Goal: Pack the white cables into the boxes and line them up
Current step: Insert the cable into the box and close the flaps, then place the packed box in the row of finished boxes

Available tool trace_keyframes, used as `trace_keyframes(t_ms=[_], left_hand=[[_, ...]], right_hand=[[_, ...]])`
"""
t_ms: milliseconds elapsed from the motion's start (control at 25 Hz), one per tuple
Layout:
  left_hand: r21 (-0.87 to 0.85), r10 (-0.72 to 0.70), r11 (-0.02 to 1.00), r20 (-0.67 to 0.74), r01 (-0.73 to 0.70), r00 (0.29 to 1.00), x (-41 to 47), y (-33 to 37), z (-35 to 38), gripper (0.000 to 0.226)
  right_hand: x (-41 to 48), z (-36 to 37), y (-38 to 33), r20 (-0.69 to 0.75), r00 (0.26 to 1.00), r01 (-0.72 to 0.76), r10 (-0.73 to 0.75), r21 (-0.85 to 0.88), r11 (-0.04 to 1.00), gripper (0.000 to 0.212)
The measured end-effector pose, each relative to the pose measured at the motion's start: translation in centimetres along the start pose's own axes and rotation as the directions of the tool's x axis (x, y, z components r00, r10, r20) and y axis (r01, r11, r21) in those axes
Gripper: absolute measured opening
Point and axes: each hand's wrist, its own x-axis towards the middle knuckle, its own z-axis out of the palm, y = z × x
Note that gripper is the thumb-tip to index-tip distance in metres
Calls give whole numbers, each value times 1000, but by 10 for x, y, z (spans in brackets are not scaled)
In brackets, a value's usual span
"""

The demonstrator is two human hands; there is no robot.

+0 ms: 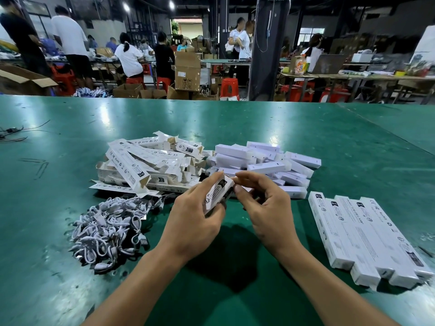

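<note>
Head view, looking down over two bare forearms: the left hand [195, 215] grips a small white box [217, 192], fingers curled round its lower half, the printed face turned up and the box tilted so its far end points away from the person. The right hand [266, 208] meets that far end, with curled thumb and forefinger pinching at the box's tip; whether a flap is between them I cannot tell. Both hands hang above the green table [259, 123], clear of its surface.

Just left of the left wrist lies a tangled heap of white cables [110, 231]. Beyond it, a loose pile of printed boxes with open flaps [146, 165] is stacked every which way. Beside that pile, behind the hands, sits a mound of plain white boxes [263, 163], some lying across one another. To the right of the right forearm, a row of closed boxes [362, 238] lies side by side, touching, long edges together.

Past the table's far edge, people stand and sit at other tables among cardboard cartons [187, 71] and red stools [228, 88].
</note>
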Motion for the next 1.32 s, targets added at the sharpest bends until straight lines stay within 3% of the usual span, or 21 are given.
trace_keyframes(t_ms=[200,480,680,840,1080,1320], left_hand=[[23,11,1000,-29,-10,1000,0,1,0,61],[47,28,999,-16,-27,999,-1,4,1,58],[91,-25,996,44,21,999,-2,4,2,56],[124,-48,992,79,38,996,-2,8,0,56],[133,-25,991,51,18,998,-5,8,0,60],[243,12,970,34,-20,999,-7,6,4,55]], right_hand=[[0,5,-4,25,997,72,-71,-68,995,23],[1,8,-8,62,983,-185,175,268,945,23],[-8,9,-6,-54,998,7,-6,10,1000,19],[-7,9,-5,-70,997,20,-25,-70,997,17],[-4,10,-4,-26,988,-146,151,134,980,11],[-1,9,1,-71,957,-263,283,204,943,12]])
